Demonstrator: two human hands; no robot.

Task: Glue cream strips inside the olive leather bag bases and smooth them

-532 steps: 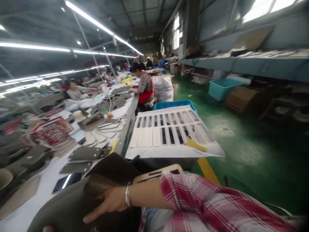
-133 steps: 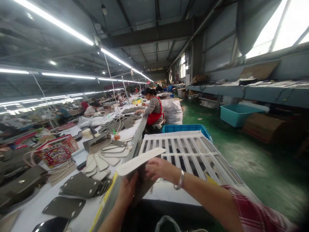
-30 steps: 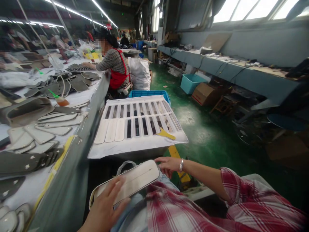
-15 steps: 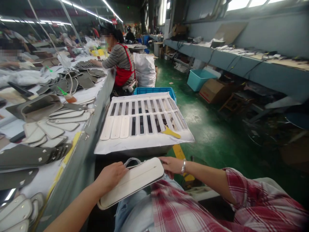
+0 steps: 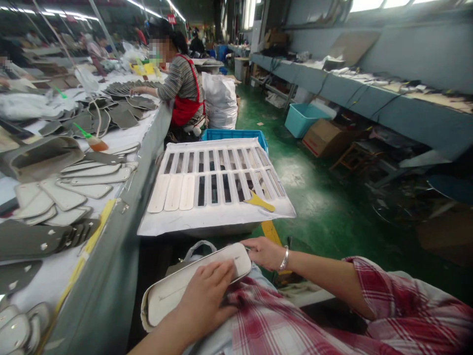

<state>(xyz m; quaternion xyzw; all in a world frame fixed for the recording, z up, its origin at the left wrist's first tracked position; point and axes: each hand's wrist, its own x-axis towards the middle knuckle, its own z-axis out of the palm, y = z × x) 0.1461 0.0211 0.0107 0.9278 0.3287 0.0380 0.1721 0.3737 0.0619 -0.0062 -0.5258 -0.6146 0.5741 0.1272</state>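
A long cream oval panel (image 5: pixel 166 296) lies across my lap, resting on my plaid shirt. My left hand (image 5: pixel 207 298) presses flat on its middle with the fingers spread. My right hand (image 5: pixel 264 252) holds the panel's far right end, fingers curled over its edge, a silver bracelet on the wrist. Just beyond my knees a white slotted rack (image 5: pixel 216 185) carries three similar cream strips (image 5: pixel 173 193) in its left slots.
The worktable (image 5: pixel 55 276) on my left is covered with grey and cream cut pieces (image 5: pixel 55 197). A co-worker in a red apron (image 5: pixel 183 91) sits further along. A blue crate (image 5: pixel 236 135), a white sack (image 5: pixel 220 101), a teal bin (image 5: pixel 303 121) and cardboard stand on the green floor.
My left hand has moved from the panel's left edge onto its flat top. The panel has settled lower on my lap. My right hand stays at the right end.
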